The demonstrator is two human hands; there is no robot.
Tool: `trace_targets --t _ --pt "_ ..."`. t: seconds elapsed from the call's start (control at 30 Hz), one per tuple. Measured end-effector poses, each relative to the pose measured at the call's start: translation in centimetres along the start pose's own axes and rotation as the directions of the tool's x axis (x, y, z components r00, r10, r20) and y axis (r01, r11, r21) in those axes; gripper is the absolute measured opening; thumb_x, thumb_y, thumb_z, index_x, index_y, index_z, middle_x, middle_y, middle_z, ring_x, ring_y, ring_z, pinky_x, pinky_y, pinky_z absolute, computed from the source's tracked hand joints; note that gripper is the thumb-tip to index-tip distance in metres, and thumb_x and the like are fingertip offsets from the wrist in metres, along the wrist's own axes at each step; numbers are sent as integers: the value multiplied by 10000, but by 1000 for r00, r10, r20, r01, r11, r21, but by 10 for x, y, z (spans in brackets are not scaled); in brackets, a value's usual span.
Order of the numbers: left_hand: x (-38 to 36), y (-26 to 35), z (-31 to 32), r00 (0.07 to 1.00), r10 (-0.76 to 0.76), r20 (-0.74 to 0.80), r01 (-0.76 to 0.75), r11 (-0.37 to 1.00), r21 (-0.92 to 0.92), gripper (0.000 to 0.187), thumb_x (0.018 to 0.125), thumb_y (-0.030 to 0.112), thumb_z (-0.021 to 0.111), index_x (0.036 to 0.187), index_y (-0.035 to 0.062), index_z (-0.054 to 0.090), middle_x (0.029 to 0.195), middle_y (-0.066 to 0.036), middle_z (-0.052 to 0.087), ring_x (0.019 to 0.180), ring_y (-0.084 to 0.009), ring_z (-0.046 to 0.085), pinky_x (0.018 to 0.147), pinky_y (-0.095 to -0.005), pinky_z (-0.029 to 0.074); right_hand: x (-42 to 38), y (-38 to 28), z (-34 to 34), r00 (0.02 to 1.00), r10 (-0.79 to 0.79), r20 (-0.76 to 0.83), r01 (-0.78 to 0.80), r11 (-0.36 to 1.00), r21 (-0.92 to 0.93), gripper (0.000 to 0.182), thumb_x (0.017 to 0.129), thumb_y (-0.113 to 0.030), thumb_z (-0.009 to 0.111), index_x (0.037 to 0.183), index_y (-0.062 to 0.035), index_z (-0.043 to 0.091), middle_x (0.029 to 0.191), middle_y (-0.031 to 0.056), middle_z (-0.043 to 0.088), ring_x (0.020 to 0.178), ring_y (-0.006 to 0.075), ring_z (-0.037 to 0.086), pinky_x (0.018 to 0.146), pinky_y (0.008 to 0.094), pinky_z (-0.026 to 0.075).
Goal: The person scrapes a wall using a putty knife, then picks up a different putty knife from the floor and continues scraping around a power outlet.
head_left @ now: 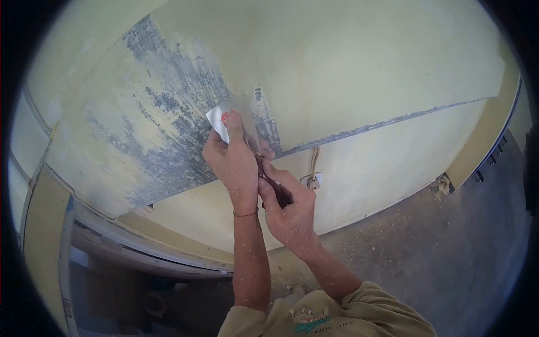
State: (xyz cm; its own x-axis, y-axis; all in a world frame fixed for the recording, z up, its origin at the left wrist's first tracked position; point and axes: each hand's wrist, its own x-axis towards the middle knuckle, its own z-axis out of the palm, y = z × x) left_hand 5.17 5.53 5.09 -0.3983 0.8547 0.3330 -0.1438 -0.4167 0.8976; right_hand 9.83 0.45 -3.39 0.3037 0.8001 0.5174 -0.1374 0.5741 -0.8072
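Observation:
Both hands meet near the middle of the view, in front of a pale yellow-green wall surface (359,67) with a scraped, grey-streaked patch (168,106). My left hand (231,154) holds a white sheet (218,122) with a red mark, its thumb pressed on it. Just right of it, my right hand (289,208) is wrapped round a dark reddish-brown handle (281,194). A blurred, greyish blade-like part reaches up from the handle to the wall, beside the left fingers. The left hand's far fingers are partly hidden.
A loop of cable (314,165) hangs at a small fitting below the surface's grey lower edge (387,122). Pale flakes lie on the grey floor (415,247) at the right. A curved ledge (151,247) runs along the lower left.

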Motion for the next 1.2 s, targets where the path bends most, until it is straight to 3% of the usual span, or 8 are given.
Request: trace_targets --t 0.23,0.37,0.43,0.57,0.63,0.83,1.07,1.2 --pt "-25 -44 -18 992 -123 12 122 992 29 304 962 254 552 876 -37 531 656 -63 537 464 -165 572 364 -296 473 -39 11 -18 993 113 -42 -115 992 -45 237 892 -10 616 1111 80 616 775 135 679 697 46 553 597 227 476" --pt "-21 -41 -17 990 -134 30 134 991 21 315 962 260 555 882 -44 532 657 -70 538 463 -179 573 361 -299 469 -32 4 -18 987 158 -31 -159 985 -70 239 892 -3 614 1117 78 613 787 134 687 720 48 570 613 227 486" --pt "-8 -23 -8 994 -100 32 99 994 35 322 961 265 557 893 -49 535 654 -71 537 463 -180 574 364 -297 474 -19 0 -14 999 38 14 -36 990 -136 241 897 -7 611 1125 71 611 777 120 680 720 39 559 604 227 483" --pt "-20 -33 -16 995 -93 20 92 995 25 339 957 323 567 821 14 537 543 -21 468 439 -152 548 386 -285 462 -29 -5 -14 985 174 14 -172 983 -58 236 905 -18 605 1125 66 611 760 104 671 707 27 534 585 230 473" --pt "-20 -37 -16 994 -108 26 108 994 30 351 950 321 578 840 -11 545 556 -30 483 448 -161 564 382 -293 471 -33 7 -14 995 98 -20 -99 993 -57 237 930 -51 597 1145 46 609 703 28 608 591 35 507 504 213 413" --pt "-25 -38 -20 990 -136 43 135 991 20 359 954 276 566 856 -68 530 626 -78 528 441 -184 569 363 -306 475 -39 -3 -14 989 142 -46 -145 988 -61 240 927 -44 598 1145 55 606 710 38 616 583 43 510 504 210 415" --pt "-12 -15 -3 999 -42 -12 42 999 -25 326 952 297 580 799 15 526 543 -12 444 433 -134 524 383 -272 437 -16 -10 -14 998 60 13 -58 994 -89 261 925 -44 600 1174 36 610 727 26 621 592 39 513 523 205 427" --pt "-16 -38 -2 997 -49 60 57 990 -127 341 960 299 566 828 -15 548 623 -34 513 455 -133 531 392 -280 422 -20 -8 -25 998 43 -52 -47 996 -69 251 914 -32 609 1148 56 619 754 64 633 645 40 522 548 210 436"
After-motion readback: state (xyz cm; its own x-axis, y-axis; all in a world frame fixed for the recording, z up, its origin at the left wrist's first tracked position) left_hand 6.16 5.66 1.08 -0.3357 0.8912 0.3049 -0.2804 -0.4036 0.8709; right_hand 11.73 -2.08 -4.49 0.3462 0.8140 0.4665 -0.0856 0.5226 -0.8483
